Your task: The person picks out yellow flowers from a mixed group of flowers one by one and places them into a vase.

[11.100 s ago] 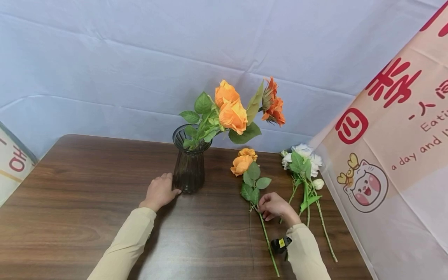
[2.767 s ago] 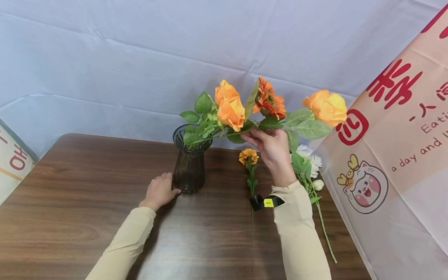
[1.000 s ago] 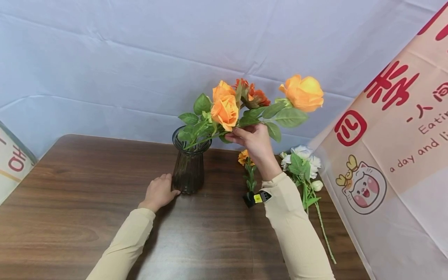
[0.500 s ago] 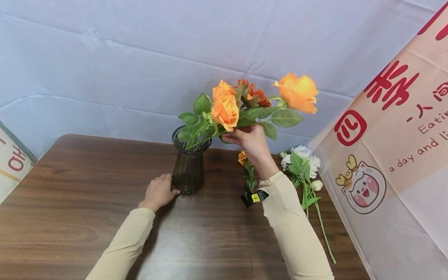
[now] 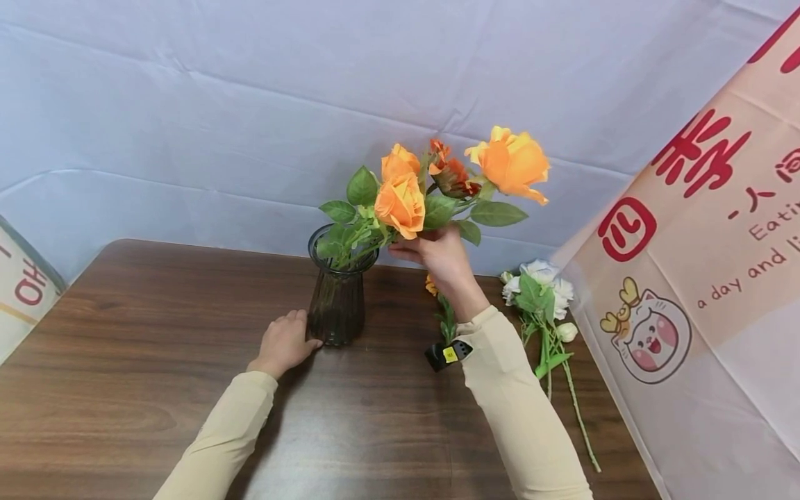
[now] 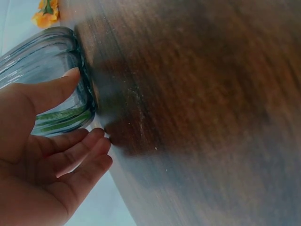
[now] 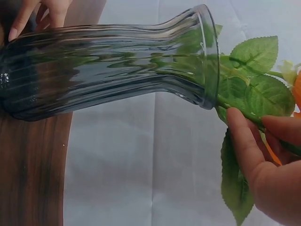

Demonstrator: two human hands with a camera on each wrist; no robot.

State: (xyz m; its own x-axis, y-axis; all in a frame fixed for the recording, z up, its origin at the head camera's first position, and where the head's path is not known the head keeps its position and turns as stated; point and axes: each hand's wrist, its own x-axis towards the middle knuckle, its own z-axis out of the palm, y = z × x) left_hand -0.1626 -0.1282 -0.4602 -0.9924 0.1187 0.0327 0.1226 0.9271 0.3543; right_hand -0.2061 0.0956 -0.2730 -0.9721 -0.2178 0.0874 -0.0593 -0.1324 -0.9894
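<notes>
A dark ribbed glass vase (image 5: 337, 309) stands upright on the table, with two orange roses (image 5: 400, 201) and an orange-red flower (image 5: 453, 179) leaning out to the right. My left hand (image 5: 284, 345) holds its base, thumb along the near side and fingers behind. Just right of the rim, my right hand (image 5: 445, 260) pinches the green stem of another orange rose (image 5: 514, 165). In the right wrist view that stem (image 7: 240, 112) runs between thumb and fingers to the vase mouth (image 7: 207, 56). Green stems show through the glass at the bottom in the left wrist view.
White flowers (image 5: 540, 288) with long stems lie at the table's right side. A small orange flower (image 5: 432, 285) lies partly behind my right wrist. Pale cloth (image 5: 219, 139) hangs behind the wooden table (image 5: 156, 347), and a printed banner (image 5: 706, 278) stands at right.
The orange rose, lying on the table in the oldest frame, is now at the vase. Over the last second my right hand moves it left, its bloom rising slightly. My left hand stays put.
</notes>
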